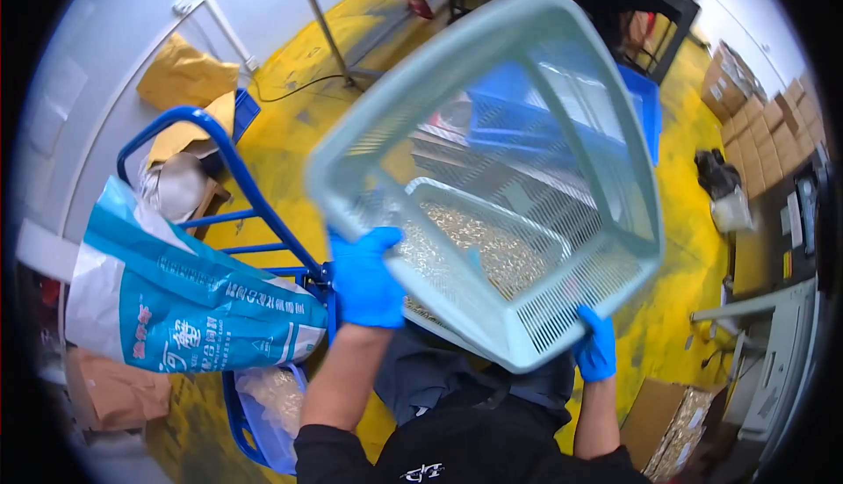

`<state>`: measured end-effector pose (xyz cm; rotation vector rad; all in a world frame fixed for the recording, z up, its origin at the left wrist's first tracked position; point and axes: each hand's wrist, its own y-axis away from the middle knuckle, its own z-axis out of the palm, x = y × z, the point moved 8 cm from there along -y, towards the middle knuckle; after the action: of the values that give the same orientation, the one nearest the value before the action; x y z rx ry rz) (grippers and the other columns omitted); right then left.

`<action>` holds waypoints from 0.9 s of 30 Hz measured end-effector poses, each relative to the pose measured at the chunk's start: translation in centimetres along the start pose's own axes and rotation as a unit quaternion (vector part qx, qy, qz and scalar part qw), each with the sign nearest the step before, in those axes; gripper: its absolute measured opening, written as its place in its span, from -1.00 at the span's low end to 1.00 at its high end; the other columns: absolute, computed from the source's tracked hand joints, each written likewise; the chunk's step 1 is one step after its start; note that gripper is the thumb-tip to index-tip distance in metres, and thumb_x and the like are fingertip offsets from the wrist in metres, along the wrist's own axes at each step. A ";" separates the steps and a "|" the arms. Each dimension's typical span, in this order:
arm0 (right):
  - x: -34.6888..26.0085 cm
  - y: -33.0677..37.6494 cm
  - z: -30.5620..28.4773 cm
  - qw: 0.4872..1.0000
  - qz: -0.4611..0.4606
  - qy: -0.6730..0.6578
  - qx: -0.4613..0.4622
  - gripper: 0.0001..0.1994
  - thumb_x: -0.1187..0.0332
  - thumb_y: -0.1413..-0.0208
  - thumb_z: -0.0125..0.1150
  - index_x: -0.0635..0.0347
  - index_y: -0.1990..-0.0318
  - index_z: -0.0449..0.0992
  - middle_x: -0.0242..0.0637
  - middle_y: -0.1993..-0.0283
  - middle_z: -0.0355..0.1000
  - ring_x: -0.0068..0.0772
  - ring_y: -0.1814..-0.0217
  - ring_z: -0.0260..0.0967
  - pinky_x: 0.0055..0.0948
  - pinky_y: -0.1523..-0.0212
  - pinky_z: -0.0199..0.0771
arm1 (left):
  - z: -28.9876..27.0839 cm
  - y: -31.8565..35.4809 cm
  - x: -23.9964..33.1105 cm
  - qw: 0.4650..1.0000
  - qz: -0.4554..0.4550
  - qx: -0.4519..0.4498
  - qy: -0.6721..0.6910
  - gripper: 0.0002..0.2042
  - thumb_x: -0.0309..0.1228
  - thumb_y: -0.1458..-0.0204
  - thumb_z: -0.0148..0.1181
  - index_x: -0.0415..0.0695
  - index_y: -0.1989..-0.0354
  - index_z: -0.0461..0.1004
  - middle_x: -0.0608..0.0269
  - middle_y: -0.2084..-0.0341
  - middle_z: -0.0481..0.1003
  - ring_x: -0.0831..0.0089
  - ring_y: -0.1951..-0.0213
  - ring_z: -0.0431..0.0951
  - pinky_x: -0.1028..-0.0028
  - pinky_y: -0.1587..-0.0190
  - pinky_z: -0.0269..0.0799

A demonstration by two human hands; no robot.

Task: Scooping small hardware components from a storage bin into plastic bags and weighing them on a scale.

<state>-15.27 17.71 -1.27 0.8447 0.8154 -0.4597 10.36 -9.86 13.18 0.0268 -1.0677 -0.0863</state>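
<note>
Head view: holding a pale-green slotted plastic basket (pixel 549 313) tilted over tan flakes (pixel 500 247), with left hand (pixel 367 278) and right hand (pixel 597 343) curled around its edges; best to keep both grips even.

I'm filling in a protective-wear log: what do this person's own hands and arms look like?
The left hand and right hand wear plain, bright blue, thin gloves that end around the wrists. The forearms are bare up to black fabric sleeves. No cables show on either arm.
</note>
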 end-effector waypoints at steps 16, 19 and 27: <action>1.2 5.2 9.9 0.995 -0.070 -0.063 -0.038 -0.55 0.38 0.01 0.10 0.28 -0.07 0.21 -0.24 0.03 0.29 -0.33 0.00 0.26 -0.33 -0.06 0.23 | -1.0 15.9 -14.2 0.961 -0.118 -0.245 -0.051 -0.57 -0.37 -0.01 0.10 -0.27 -0.05 0.21 0.13 0.06 0.35 0.39 0.04 0.34 0.46 0.02 0.27; 2.9 5.7 18.1 0.994 -0.079 -0.040 -0.067 -0.62 0.36 -0.02 0.09 0.22 -0.02 0.24 -0.24 0.09 0.32 -0.36 0.06 0.30 -0.37 0.07 0.33 | -4.9 11.9 -14.5 0.973 -0.186 -0.116 -0.073 -0.58 -0.40 0.01 0.09 -0.21 -0.05 0.21 0.16 0.09 0.35 0.39 0.06 0.36 0.42 0.03 0.29; 5.0 5.8 23.5 0.922 -0.020 0.216 -0.320 -0.50 0.48 -0.04 0.00 0.23 -0.17 0.08 -0.07 0.03 0.29 -0.37 0.24 0.39 -0.47 0.22 0.44 | -6.8 -7.9 -12.1 0.914 -0.273 0.036 0.299 -0.74 -0.27 0.12 0.06 -0.11 0.25 0.38 0.16 0.38 0.44 0.29 0.30 0.46 0.34 0.23 0.40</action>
<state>2.07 2.09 6.96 0.3119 1.3010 -0.0150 10.08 -16.90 -1.18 0.3969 -0.4222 -0.5130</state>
